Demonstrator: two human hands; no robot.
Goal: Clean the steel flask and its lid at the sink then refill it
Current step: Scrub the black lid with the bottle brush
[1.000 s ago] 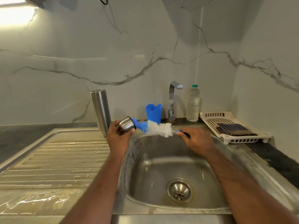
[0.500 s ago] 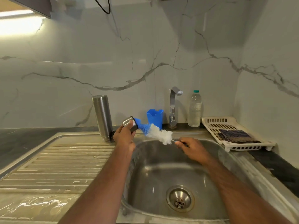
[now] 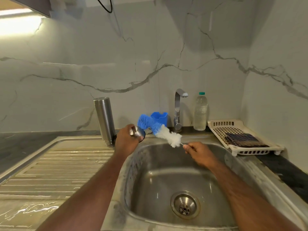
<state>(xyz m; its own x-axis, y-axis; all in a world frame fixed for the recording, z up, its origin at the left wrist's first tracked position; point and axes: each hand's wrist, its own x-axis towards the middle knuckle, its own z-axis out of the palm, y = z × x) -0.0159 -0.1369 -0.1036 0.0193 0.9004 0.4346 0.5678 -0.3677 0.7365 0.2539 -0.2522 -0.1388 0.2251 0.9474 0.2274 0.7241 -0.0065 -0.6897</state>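
Note:
The steel flask stands upside down at the back of the draining board, left of the sink basin. My left hand grips the small steel lid over the basin's back left corner, its open end facing right. My right hand pinches the thin handle of a bottle brush with blue and white bristles. The brush's blue tip bends against the lid's opening.
A steel tap rises behind the basin, with a blue plastic holder to its left and a clear water bottle to its right. A white drying rack with a folded dark cloth sits at the right. The draining board is wet.
The brush has been drawn to the right, so more of its blue end now shows outside the lid, bent upward. My left hand has tilted the lid. The view has tipped down.

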